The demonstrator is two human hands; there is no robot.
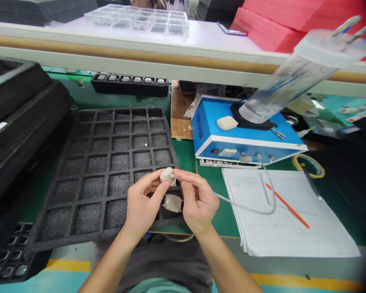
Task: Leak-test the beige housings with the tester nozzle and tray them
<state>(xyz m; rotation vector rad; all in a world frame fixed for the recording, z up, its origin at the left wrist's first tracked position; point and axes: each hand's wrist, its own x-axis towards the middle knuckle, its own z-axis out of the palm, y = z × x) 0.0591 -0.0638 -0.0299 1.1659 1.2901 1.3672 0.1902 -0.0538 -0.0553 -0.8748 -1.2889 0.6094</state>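
Note:
Between the thumb and fingers of my left hand is a small beige plastic casing, shaped like a watch case. My right hand pinches the end of a thin clear tube against the casing's right side. Whether the tip goes into the casing or only touches it, I cannot tell. From there the tube loops right and up to the front of a blue box-shaped machine. Just below the held casing, a second beige casing lies in the near right corner of the black foam tray.
On the machine rest another beige casing and a tilted clear cylinder. Papers with an orange stick lie right, near a tape roll. Black foam trays are stacked left. A shelf crosses the back.

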